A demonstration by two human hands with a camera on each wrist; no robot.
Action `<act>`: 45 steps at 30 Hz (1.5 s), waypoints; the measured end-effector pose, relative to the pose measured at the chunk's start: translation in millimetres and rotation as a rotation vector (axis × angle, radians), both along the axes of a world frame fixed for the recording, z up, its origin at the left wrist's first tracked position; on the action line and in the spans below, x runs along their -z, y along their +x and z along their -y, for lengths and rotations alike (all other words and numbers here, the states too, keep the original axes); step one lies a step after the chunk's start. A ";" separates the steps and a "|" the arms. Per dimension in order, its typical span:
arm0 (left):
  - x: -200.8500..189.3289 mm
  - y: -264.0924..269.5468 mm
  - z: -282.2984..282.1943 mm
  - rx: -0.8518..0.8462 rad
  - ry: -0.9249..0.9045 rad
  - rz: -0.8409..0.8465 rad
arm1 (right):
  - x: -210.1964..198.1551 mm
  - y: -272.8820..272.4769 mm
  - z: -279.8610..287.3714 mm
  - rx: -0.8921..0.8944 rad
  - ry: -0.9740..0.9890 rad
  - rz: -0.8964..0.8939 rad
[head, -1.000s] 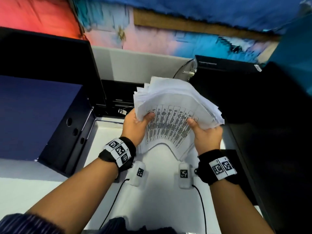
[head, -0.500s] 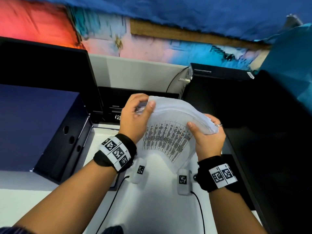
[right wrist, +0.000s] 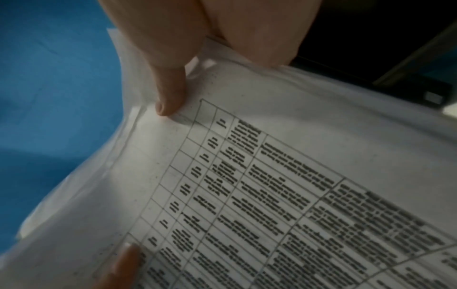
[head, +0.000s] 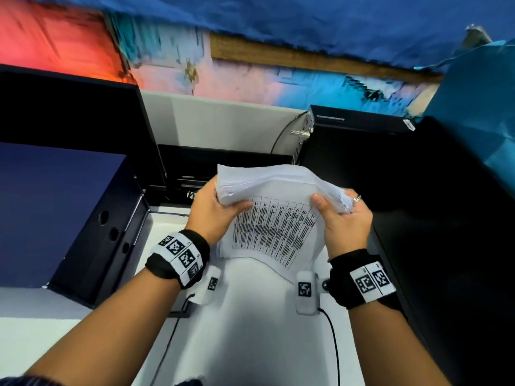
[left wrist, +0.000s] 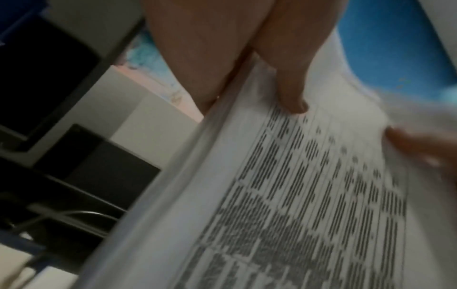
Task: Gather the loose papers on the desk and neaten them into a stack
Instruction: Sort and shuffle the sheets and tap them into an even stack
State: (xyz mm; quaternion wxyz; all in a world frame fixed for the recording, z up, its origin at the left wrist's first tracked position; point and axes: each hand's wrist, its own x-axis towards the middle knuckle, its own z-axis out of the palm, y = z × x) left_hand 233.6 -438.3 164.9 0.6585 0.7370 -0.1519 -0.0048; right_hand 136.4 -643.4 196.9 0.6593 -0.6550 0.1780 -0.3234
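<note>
Above the white desk (head: 250, 330), toward its far edge, a thick sheaf of papers (head: 274, 218) is held upright off the surface, bowed, a printed table facing the person. Left hand (head: 211, 210) grips its left edge, thumb across the front sheet; right hand (head: 344, 221) grips the right edge likewise, thumb (right wrist: 170, 93) pressed beside the table's corner. At the desk's left edge stands a dark box (head: 61, 207).

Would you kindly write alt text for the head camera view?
Both hands, left hand and right hand, grip a bent sheaf of papers above a white desk, printed table facing the viewer. Dark boxes flank it.
</note>
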 end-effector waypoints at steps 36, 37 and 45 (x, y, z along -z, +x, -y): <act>2.5 -18.4 12.5 -0.085 -0.002 0.054 | 12.1 -14.6 0.0 0.047 -0.116 0.027; 5.1 -23.0 10.8 -0.063 0.023 0.031 | 15.3 -16.4 -1.9 0.035 -0.076 0.006; -29.6 -15.3 30.6 -0.202 -0.069 0.263 | 17.8 -10.7 -5.9 0.054 0.016 -0.052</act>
